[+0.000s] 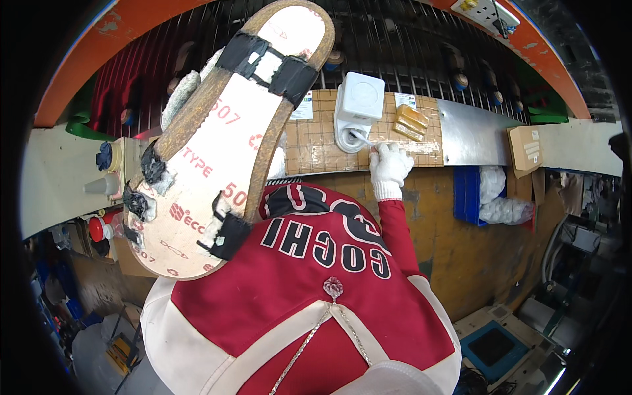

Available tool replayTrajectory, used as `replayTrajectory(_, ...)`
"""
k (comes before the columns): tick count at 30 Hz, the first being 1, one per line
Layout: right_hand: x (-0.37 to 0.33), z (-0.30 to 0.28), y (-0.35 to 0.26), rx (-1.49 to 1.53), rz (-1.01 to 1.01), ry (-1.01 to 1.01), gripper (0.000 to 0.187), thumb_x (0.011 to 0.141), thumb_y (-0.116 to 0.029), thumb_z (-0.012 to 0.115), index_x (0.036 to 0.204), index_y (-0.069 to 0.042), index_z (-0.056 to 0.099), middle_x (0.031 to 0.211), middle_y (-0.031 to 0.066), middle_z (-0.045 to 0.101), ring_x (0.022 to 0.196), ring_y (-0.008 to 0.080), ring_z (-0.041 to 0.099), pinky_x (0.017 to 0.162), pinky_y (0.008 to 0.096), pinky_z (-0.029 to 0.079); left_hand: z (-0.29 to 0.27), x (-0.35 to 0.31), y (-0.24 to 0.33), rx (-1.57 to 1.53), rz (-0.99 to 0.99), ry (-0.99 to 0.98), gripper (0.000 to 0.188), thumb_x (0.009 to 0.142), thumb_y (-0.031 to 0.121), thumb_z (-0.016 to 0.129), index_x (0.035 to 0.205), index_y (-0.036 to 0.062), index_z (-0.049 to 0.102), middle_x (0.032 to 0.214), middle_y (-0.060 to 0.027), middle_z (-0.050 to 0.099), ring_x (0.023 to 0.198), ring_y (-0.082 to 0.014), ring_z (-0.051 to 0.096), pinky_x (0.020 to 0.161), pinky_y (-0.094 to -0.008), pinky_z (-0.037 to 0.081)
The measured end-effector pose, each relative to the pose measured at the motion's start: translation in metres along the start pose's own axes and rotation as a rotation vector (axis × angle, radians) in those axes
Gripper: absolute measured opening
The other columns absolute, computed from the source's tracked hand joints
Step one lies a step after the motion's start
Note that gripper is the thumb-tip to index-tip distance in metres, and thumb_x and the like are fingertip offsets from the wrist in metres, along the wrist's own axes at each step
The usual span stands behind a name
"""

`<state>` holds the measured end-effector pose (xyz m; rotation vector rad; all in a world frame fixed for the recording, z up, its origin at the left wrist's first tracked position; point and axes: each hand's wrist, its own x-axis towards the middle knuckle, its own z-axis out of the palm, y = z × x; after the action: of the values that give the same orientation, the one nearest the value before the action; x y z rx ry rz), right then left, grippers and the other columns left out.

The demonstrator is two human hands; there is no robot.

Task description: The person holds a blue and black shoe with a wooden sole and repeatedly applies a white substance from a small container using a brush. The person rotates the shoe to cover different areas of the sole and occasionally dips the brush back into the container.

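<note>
Head view: left hand (pixel 187 92), gloved, grips a sandal sole (pixel 227 141) from behind, underside to camera, black strap ends folded across it. Right hand (pixel 390 164), gloved, fingers closed round a thin brush (pixel 368 139) by the white container (pixel 357 108) on the bench. Judgement: load the brush lightly, keep the sole steady. Left fingers mostly hidden; brush tip hard to make out

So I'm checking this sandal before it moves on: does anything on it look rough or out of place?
Yes. The sandal sole, held up in the left hand, has black strap ends stuck unevenly along its edges, with pale, ragged patches around them. The right hand rests a brush on the bench.
</note>
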<state>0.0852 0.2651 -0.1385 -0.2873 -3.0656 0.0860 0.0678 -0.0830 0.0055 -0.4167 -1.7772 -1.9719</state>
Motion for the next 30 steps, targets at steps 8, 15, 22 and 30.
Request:
replayTrajectory(8,-0.002,-0.005,0.005,0.108,-0.015,-0.040,0.018,0.083,-0.034,0.072,0.093,-0.019,0.072,0.090,0.0071,0.070,0.087,0.0258,0.065,0.079,0.0455,0.043,0.006,0.041,-0.011,-0.313,-0.155,0.002,0.045,0.095,0.018,0.064,0.135,0.0008,0.053,0.140,-0.0193,0.054,0.125,-0.0267,0.058,0.104,-0.0379,0.050)
replayTrajectory(15,-0.017,-0.004,0.024,1.070,0.367,-0.300,0.019,0.093,-0.026,0.062,0.093,-0.009,0.070,0.071,0.0026,0.062,0.062,0.0142,0.053,0.056,0.0304,0.039,0.027,0.072,-0.034,-0.861,-0.299,-0.099,0.039,0.100,0.019,0.058,0.133,-0.0019,0.055,0.140,-0.0234,0.054,0.125,-0.0290,0.059,0.103,-0.0385,0.051)
replayTrajectory(22,-0.024,-0.086,0.002,1.038,0.288,-0.091,0.010,0.085,-0.012,0.074,0.091,-0.005,0.069,0.068,0.0005,0.059,0.064,0.0099,0.052,0.058,0.0307,0.042,0.074,0.025,-0.052,0.281,0.656,-0.053,0.044,0.084,0.011,0.075,0.126,0.0052,0.064,0.139,-0.0255,0.056,0.130,-0.0377,0.055,0.113,-0.0468,0.040)
replayTrajectory(30,-0.028,-0.199,-0.037,0.751,-0.245,0.768,0.030,0.067,0.005,0.082,0.094,-0.006,0.076,0.088,0.0072,0.069,0.083,0.0224,0.063,0.077,0.0343,0.050,0.092,0.031,-0.029,0.480,0.740,-0.097,0.047,0.070,0.014,0.080,0.116,0.0147,0.070,0.134,-0.0228,0.060,0.129,-0.0421,0.056,0.113,-0.0561,0.037)
